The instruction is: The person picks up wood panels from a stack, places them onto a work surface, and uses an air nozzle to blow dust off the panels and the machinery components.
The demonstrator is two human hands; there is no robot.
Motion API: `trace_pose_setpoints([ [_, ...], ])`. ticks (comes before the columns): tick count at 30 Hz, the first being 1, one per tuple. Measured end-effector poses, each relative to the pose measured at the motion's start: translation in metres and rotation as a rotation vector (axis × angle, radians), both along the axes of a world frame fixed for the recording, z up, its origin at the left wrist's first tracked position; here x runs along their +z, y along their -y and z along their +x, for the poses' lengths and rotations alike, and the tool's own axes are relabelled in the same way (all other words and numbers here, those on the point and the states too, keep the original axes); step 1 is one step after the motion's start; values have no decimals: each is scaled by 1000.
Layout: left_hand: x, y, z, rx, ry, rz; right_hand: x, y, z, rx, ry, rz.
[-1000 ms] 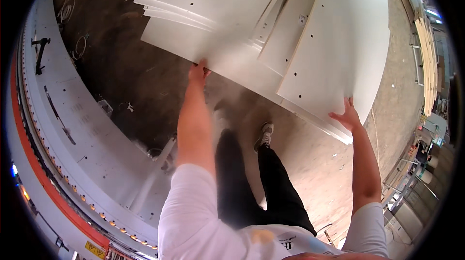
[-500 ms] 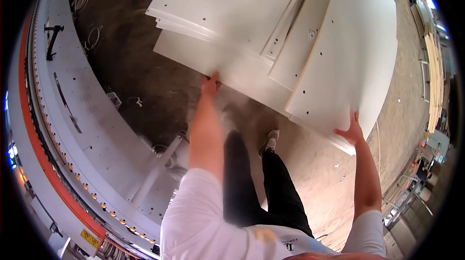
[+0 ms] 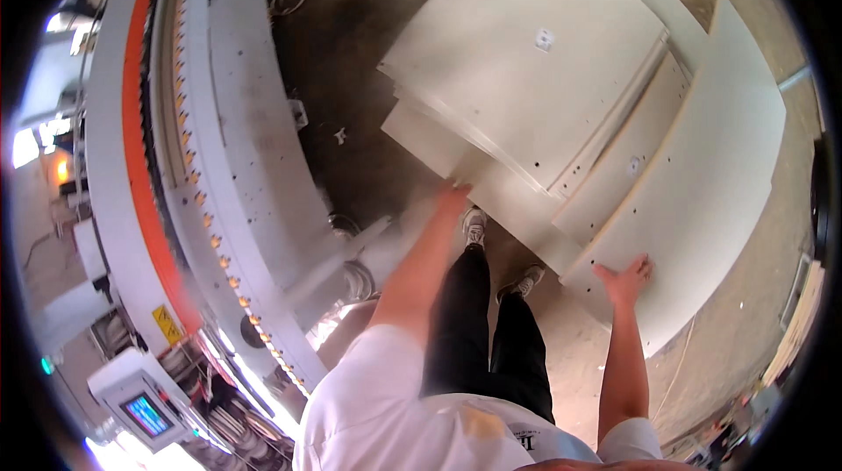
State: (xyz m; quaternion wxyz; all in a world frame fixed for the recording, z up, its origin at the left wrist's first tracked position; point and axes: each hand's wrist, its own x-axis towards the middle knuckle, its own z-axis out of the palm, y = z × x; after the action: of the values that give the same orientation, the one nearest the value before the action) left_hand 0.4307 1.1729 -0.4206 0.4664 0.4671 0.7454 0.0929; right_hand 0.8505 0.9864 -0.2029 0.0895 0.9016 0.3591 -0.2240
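A stack of white, flat panels with small drilled holes lies in front of me. My left hand [image 3: 458,192], blurred, is closed at the near edge of a low white panel [image 3: 504,206] that sticks out from under the stack. The hand's underside fingers are hidden. My right hand [image 3: 627,280] lies on the near end of a long white panel [image 3: 702,181] at the right, thumb spread from the fingers. Between them a narrower panel [image 3: 624,160] with a small label rests aslant beside the large top panel [image 3: 526,59], which also bears a label.
A long machine with an orange stripe [image 3: 140,155] and a row of yellow rollers [image 3: 210,243] runs along my left. Its control screen [image 3: 146,415] stands at lower left. My shoes [image 3: 474,227] are on the brown floor beside the stack. Timber [image 3: 794,322] lies far right.
The view has swung left, showing more of the machine and its screen. My right hand has moved from the long panel's near edge further onto its top. My left hand stays at the low panel's edge.
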Motion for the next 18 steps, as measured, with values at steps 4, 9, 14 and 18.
trace_pose_setpoints([
  [4, -53, 18, -21, -231, -111, -40, 26, -19, -2, 7, -48, -77],
  [9, -100, 43, -29, -300, -50, 16, 47, -24, -9, -9, -98, -79],
  [14, -113, 73, -67, -440, -88, 263, 31, -14, -6, 49, -48, -59],
  [18, -72, 42, -131, -376, -95, 141, 32, -21, 1, 92, -100, -26],
])
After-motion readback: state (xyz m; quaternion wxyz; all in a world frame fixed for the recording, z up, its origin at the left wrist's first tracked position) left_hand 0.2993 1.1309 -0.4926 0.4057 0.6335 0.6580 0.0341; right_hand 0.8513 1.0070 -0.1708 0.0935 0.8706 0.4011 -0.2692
